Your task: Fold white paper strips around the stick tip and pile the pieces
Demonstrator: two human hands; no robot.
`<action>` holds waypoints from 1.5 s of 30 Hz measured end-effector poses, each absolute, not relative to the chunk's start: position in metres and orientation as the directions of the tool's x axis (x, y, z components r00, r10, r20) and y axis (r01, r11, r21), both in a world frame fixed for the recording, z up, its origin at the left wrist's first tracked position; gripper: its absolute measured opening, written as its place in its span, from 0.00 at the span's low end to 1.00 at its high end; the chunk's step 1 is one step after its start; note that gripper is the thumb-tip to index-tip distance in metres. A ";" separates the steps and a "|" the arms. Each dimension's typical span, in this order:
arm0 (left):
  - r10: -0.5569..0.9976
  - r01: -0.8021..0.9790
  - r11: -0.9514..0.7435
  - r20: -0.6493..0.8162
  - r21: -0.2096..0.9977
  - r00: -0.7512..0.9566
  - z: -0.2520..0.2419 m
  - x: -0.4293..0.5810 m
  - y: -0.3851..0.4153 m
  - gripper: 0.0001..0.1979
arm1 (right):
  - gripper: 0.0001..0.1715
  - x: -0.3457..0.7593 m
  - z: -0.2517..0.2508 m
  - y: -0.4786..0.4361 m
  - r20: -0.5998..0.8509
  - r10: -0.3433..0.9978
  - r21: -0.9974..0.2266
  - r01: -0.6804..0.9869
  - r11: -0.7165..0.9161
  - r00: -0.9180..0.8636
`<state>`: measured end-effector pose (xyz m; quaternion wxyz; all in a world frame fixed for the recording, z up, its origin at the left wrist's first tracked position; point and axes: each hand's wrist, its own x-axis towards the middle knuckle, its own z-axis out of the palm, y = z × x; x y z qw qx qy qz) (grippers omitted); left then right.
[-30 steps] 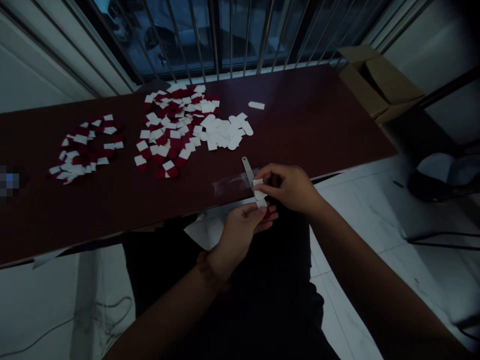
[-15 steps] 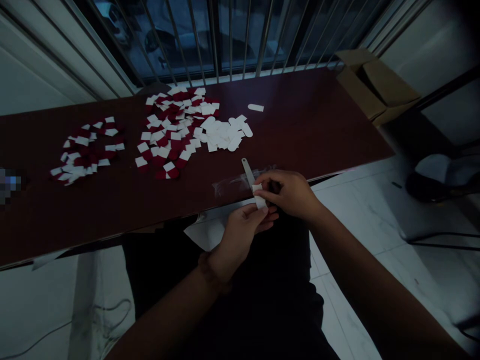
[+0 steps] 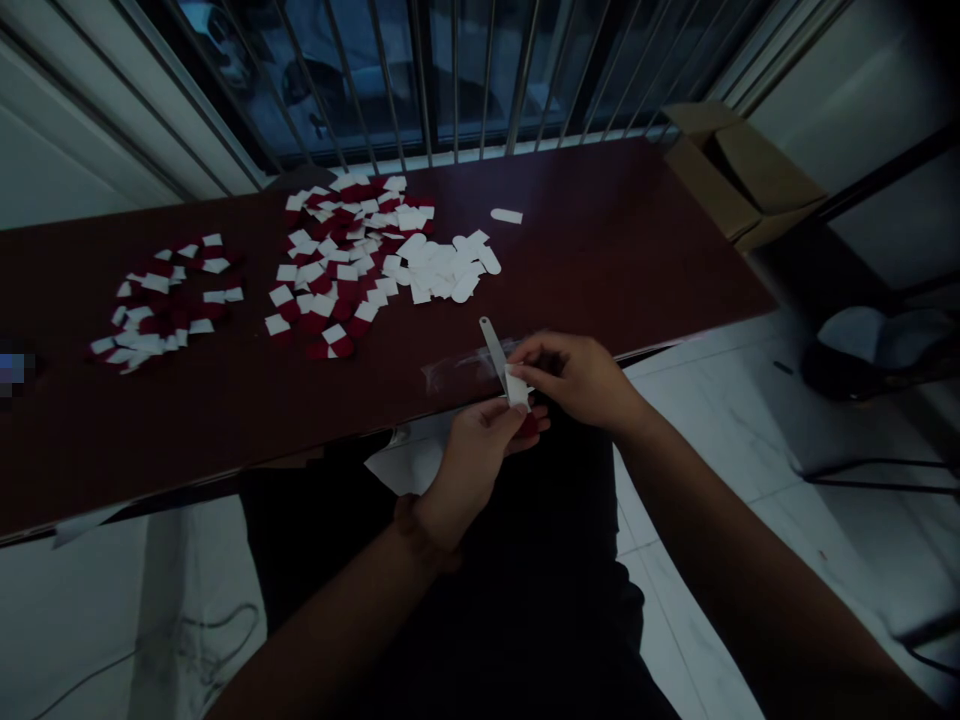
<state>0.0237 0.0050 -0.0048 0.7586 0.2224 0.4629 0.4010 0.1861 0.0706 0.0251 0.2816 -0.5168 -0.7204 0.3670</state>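
Observation:
My left hand [image 3: 480,445] grips a small red piece [image 3: 529,426] with a white card [image 3: 516,390] standing out of it; the thumb presses on the front. From the right, my right hand [image 3: 589,378] pinches the card's upper end between thumb and fingers. Just beyond the fingers, a pale flat strip [image 3: 491,340] with a hole in its end lies at the table's front edge, its near end hidden by the card and hands. A crumpled patch of clear plastic [image 3: 450,372] is beside it.
On the dark red table [image 3: 600,270] lie a pile of white round-ended cards [image 3: 442,265], a lone card [image 3: 507,216], a large heap of red-and-white pieces [image 3: 341,260] and a smaller heap [image 3: 154,315]. An open cardboard box [image 3: 750,180] stands at the right end, before a barred window.
More of the red piece shows below my left thumb now. My right fingers have shifted slightly on the card's upper end. The whole view has moved a little.

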 end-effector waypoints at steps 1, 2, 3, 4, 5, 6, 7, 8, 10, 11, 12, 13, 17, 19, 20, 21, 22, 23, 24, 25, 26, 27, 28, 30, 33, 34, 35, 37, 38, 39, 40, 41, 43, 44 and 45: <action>0.811 -0.401 0.584 -0.528 0.706 0.252 -0.005 0.023 0.005 0.07 | 0.07 0.186 0.025 0.071 0.024 0.951 -0.826 0.530 0.193 -0.308; 0.808 -0.400 0.588 -0.534 0.703 0.249 -0.005 0.023 0.004 0.07 | 0.07 0.186 0.025 0.071 0.023 0.951 -0.828 0.527 0.192 -0.309; 0.805 -0.400 0.592 -0.540 0.700 0.246 -0.005 0.023 0.004 0.06 | 0.07 0.186 0.025 0.071 0.025 0.952 -0.827 0.528 0.192 -0.306; 0.804 -0.400 0.593 -0.544 0.699 0.242 -0.004 0.024 0.004 0.06 | 0.07 0.186 0.025 0.071 0.026 0.953 -0.826 0.531 0.191 -0.302; 0.803 -0.399 0.593 -0.545 0.699 0.239 -0.003 0.024 0.003 0.06 | 0.07 0.186 0.025 0.070 0.029 0.955 -0.824 0.534 0.190 -0.295; 0.804 -0.398 0.592 -0.545 0.701 0.238 -0.002 0.024 0.003 0.06 | 0.07 0.186 0.025 0.070 0.030 0.957 -0.823 0.536 0.188 -0.289; 0.804 -0.397 0.592 -0.546 0.702 0.235 -0.001 0.025 0.003 0.06 | 0.07 0.186 0.024 0.070 0.029 0.958 -0.823 0.537 0.185 -0.285; 0.804 -0.398 0.592 -0.548 0.701 0.231 -0.001 0.025 0.003 0.06 | 0.07 0.186 0.025 0.070 0.026 0.958 -0.824 0.537 0.182 -0.285; 0.801 -0.403 0.595 -0.555 0.695 0.224 0.000 0.026 0.004 0.07 | 0.07 0.186 0.025 0.070 0.019 0.956 -0.824 0.538 0.181 -0.293; 0.799 -0.406 0.597 -0.558 0.692 0.223 0.000 0.026 0.004 0.08 | 0.07 0.186 0.025 0.070 0.016 0.954 -0.823 0.538 0.182 -0.299; 0.798 -0.407 0.598 -0.560 0.690 0.222 0.000 0.026 0.004 0.08 | 0.08 0.187 0.025 0.071 0.013 0.952 -0.824 0.537 0.184 -0.306; 0.798 -0.407 0.598 -0.559 0.690 0.224 0.000 0.026 0.004 0.08 | 0.08 0.187 0.025 0.072 0.011 0.950 -0.823 0.536 0.186 -0.312; 0.807 -0.406 0.587 -0.544 0.700 0.228 -0.004 0.026 0.005 0.08 | 0.07 0.188 0.027 0.077 0.006 0.940 -0.824 0.531 0.197 -0.340; 0.810 -0.407 0.582 -0.542 0.704 0.222 -0.005 0.026 0.005 0.08 | 0.06 0.187 0.030 0.079 -0.001 0.935 -0.832 0.519 0.196 -0.355; 0.811 -0.409 0.581 -0.542 0.703 0.220 -0.005 0.026 0.005 0.07 | 0.05 0.187 0.031 0.081 -0.009 0.932 -0.835 0.516 0.192 -0.362; 0.810 -0.411 0.582 -0.544 0.701 0.219 -0.005 0.026 0.006 0.07 | 0.05 0.186 0.032 0.081 -0.020 0.929 -0.834 0.519 0.188 -0.369; 0.808 -0.413 0.585 -0.548 0.699 0.217 -0.004 0.026 0.006 0.08 | 0.04 0.186 0.033 0.082 -0.029 0.927 -0.829 0.527 0.187 -0.375; 0.804 -0.411 0.590 -0.556 0.695 0.213 -0.004 0.026 0.006 0.08 | 0.04 0.185 0.034 0.082 -0.035 0.924 -0.821 0.539 0.190 -0.380; 0.798 -0.407 0.596 -0.565 0.692 0.207 -0.002 0.026 0.006 0.08 | 0.04 0.185 0.034 0.081 -0.037 0.925 -0.810 0.553 0.194 -0.379; 0.793 -0.402 0.602 -0.574 0.690 0.202 -0.001 0.026 0.007 0.08 | 0.04 0.185 0.034 0.081 -0.038 0.925 -0.800 0.566 0.199 -0.378; 0.790 -0.396 0.606 -0.580 0.690 0.198 0.000 0.027 0.007 0.08 | 0.05 0.185 0.033 0.080 -0.034 0.926 -0.790 0.578 0.205 -0.375; 0.789 -0.392 0.608 -0.583 0.691 0.195 0.001 0.027 0.007 0.08 | 0.05 0.185 0.033 0.079 -0.028 0.927 -0.779 0.590 0.213 -0.373; 0.788 -0.391 0.608 -0.583 0.691 0.195 0.002 0.026 0.007 0.08 | 0.05 0.186 0.032 0.078 -0.020 0.927 -0.767 0.601 0.227 -0.375; 0.793 -0.399 0.603 -0.575 0.691 0.202 0.002 0.026 0.008 0.08 | 0.04 0.186 0.031 0.076 0.006 0.918 -0.739 0.616 0.272 -0.397; 0.804 -0.411 0.590 -0.554 0.695 0.217 0.001 0.026 0.009 0.08 | 0.03 0.186 0.034 0.072 0.034 0.903 -0.719 0.617 0.319 -0.427; 0.806 -0.414 0.587 -0.550 0.696 0.218 0.000 0.026 0.010 0.07 | 0.04 0.186 0.035 0.071 0.032 0.903 -0.721 0.616 0.317 -0.428; 0.806 -0.416 0.587 -0.551 0.695 0.217 -0.001 0.026 0.010 0.07 | 0.05 0.186 0.037 0.070 0.025 0.905 -0.726 0.614 0.309 -0.425; 0.805 -0.423 0.587 -0.553 0.690 0.215 -0.004 0.026 0.010 0.08 | 0.07 0.187 0.041 0.067 -0.006 0.902 -0.738 0.610 0.288 -0.432; 0.807 -0.428 0.584 -0.550 0.690 0.214 -0.005 0.025 0.010 0.08 | 0.09 0.187 0.043 0.066 -0.027 0.897 -0.744 0.608 0.276 -0.440; 0.811 -0.431 0.579 -0.544 0.692 0.216 -0.007 0.025 0.010 0.08 | 0.10 0.188 0.045 0.065 -0.058 0.893 -0.750 0.609 0.256 -0.447; 0.815 -0.431 0.574 -0.536 0.696 0.220 -0.008 0.025 0.010 0.08 | 0.11 0.189 0.046 0.063 -0.095 0.889 -0.755 0.614 0.229 -0.448; 0.820 -0.428 0.569 -0.528 0.702 0.223 -0.009 0.024 0.010 0.08 | 0.11 0.190 0.047 0.062 -0.134 0.886 -0.757 0.623 0.197 -0.443; 0.825 -0.417 0.562 -0.519 0.714 0.223 -0.009 0.024 0.010 0.08 | 0.13 0.192 0.048 0.059 -0.205 0.884 -0.755 0.643 0.131 -0.421; 0.827 -0.413 0.559 -0.516 0.719 0.221 -0.009 0.024 0.011 0.08 | 0.15 0.193 0.048 0.057 -0.228 0.882 -0.754 0.648 0.107 -0.412; 0.828 -0.410 0.558 -0.516 0.722 0.219 -0.009 0.024 0.011 0.08 | 0.16 0.193 0.048 0.056 -0.243 0.880 -0.756 0.648 0.092 -0.408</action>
